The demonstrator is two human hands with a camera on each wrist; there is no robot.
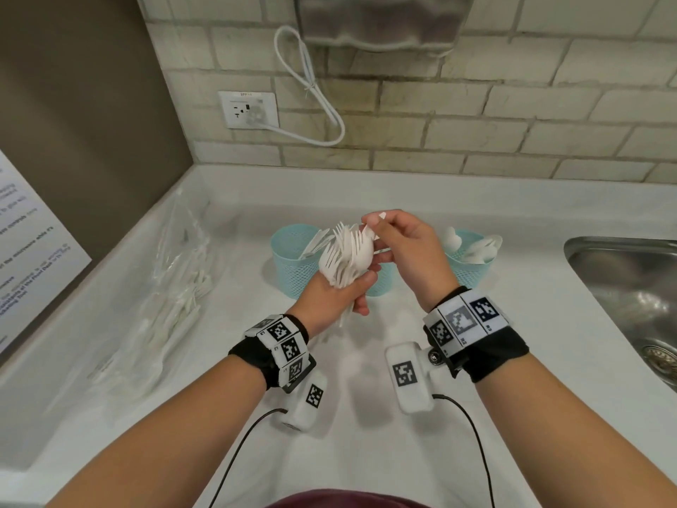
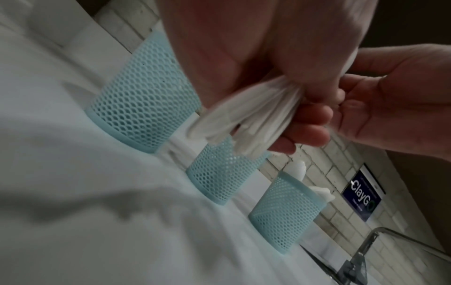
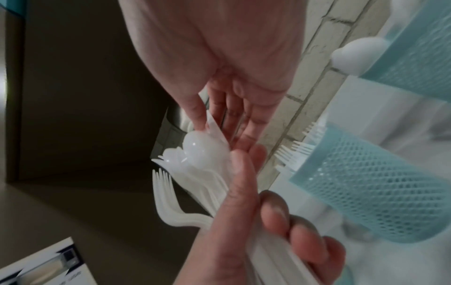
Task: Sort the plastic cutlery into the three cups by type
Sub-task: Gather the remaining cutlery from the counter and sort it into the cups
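My left hand (image 1: pixel 348 291) grips a bundle of white plastic cutlery (image 1: pixel 344 258) by the handles, heads up; forks and a spoon bowl (image 3: pixel 202 148) show in it. My right hand (image 1: pixel 370 225) pinches one flat white piece (image 3: pixel 216 127) at the top of the bundle between thumb and fingers. Three teal mesh cups stand behind the hands. The left cup (image 1: pixel 293 262) holds flat white pieces. Fork tines stick out of the middle cup (image 3: pixel 366 183), which is mostly hidden in the head view. Spoons fill the right cup (image 1: pixel 469 265). The bundle's handles (image 2: pixel 244 119) fan out below my left fist.
A clear plastic bag with more white cutlery (image 1: pixel 176 287) lies on the counter at the left. A steel sink (image 1: pixel 630 287) sits at the right, with a tap (image 2: pixel 366 250). The tiled wall carries a socket (image 1: pixel 249 110) and a cable. A printed sheet (image 1: pixel 29 251) hangs on the left wall.
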